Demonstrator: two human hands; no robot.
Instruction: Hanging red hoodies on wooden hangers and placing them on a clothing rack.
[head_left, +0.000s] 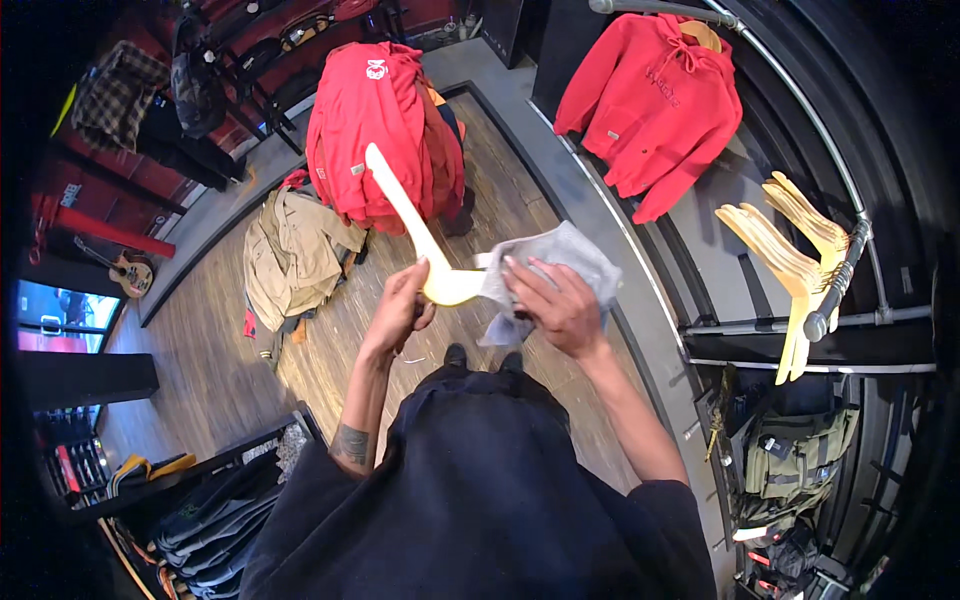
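My left hand (396,310) is closed round the middle of a pale wooden clothes hanger (408,212), near its bend. One arm of the hanger points up and away, bare along its length. A light grey cloth (588,250) covers the end of the other arm. My right hand (562,308) grips this cloth against the hanger, with its fingers bent over the fabric. The hanger's tip on that side is hidden under the cloth and the hand.
A heap of red garments (350,120) stands ahead, beside a beige jacket (295,250) on a pile. At right, a red hoodie (655,105) and several wooden hangers (775,245) hang from a metal rail (800,85). A green backpack (795,460) hangs lower right; folded jeans (215,530) lie lower left.
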